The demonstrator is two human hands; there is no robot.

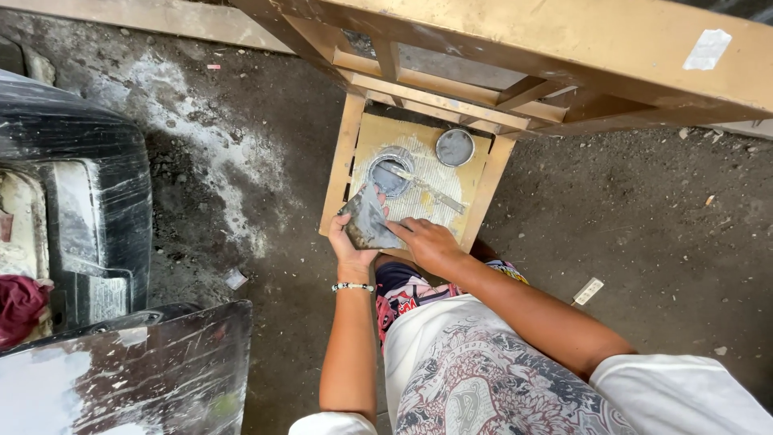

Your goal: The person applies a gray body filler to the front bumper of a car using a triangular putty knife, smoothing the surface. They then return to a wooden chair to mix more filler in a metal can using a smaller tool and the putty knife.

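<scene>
My left hand (348,246) grips a flat grey putty-smeared scraper (368,219) by its lower edge, tilted over the near corner of a small wooden stool (480,201). My right hand (428,242) rests its fingertips against the scraper's right side. On the stool's cardboard-covered top stands an open round tin of grey paste (390,174) with a thin stirring stick (428,187) lying across it. The tin's round lid (455,147) lies beside it, further back. A beaded bracelet sits on my left wrist.
A gold-painted wooden frame (515,48) looms over the stool at the top. A black car bumper (88,201) and a sanded dark panel (137,370) fill the left side. A red cloth (20,304) lies at far left. The ground is dirty concrete.
</scene>
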